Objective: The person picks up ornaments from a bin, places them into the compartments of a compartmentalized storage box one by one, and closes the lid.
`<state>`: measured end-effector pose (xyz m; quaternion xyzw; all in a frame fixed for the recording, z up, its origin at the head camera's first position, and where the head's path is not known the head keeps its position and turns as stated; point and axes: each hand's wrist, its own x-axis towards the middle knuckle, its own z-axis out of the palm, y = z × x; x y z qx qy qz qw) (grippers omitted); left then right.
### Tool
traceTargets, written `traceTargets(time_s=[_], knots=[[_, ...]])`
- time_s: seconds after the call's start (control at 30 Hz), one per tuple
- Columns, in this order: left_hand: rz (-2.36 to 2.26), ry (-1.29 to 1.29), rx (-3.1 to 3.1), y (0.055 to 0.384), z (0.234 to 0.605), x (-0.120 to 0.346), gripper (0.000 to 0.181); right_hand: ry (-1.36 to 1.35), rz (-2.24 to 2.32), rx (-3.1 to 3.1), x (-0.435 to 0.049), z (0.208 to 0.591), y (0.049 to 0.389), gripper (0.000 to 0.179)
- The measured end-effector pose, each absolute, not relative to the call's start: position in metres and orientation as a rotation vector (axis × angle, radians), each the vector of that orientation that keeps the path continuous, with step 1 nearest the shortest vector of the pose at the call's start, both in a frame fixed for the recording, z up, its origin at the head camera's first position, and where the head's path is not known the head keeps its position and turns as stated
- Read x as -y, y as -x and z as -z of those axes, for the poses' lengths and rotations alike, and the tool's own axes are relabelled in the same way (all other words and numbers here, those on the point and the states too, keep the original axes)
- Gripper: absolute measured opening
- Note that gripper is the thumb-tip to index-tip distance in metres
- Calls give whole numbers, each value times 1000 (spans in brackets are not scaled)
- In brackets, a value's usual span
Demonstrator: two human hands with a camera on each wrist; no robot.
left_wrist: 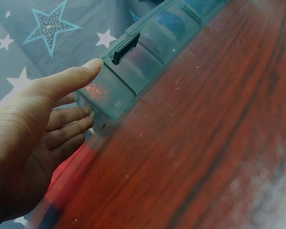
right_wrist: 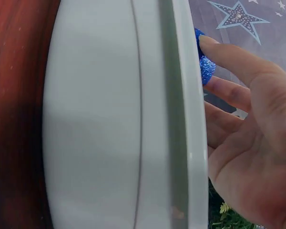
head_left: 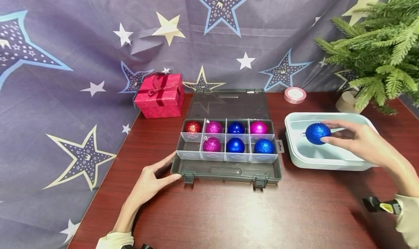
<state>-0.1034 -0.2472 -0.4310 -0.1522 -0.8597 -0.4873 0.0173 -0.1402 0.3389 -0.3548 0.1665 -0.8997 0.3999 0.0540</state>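
Observation:
My right hand [head_left: 363, 140] pinches a blue glitter bauble [head_left: 316, 133] between thumb and fingers, over the pale plastic tub [head_left: 330, 164]. The bauble's silver cap points left. In the right wrist view, the tub wall [right_wrist: 100, 114] hides part of the bauble. My left hand [head_left: 148, 181], fingers extended, touches the left front corner of the grey divided box [head_left: 209, 172]. Its lid [head_left: 229, 105] lies back. The box's back row holds a red bauble [head_left: 192, 127], a pink glitter one, a blue one and a pink one; the front row's right three compartments hold pink glitter, blue, and blue glitter [head_left: 264, 146] baubles.
A red gift box [head_left: 160, 96] with a bow stands behind on the left. At the back right are a pink ribbon roll [head_left: 295, 95] and an artificial fir tree [head_left: 386, 52] on a wooden base. A star-printed cloth [head_left: 147, 52] hangs behind the table [head_left: 222, 212].

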Motion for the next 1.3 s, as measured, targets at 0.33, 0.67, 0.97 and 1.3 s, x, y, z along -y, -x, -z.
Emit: traceTargets(time_s=[0.33,0.67,0.97,1.3], knots=[[1493,485,2668,103,431,247,70,-552,-1191,2617,-320,346,145,48],[1491,484,2667,103,430,247,70,-577,-1178,2663,-295,338,153,45],[1498,495,2660,103,430,247,70,-678,-1314,2636,-264,340,164,45],[1492,484,2666,103,430,247,70,-762,-1438,2634,-229,343,177,43]])
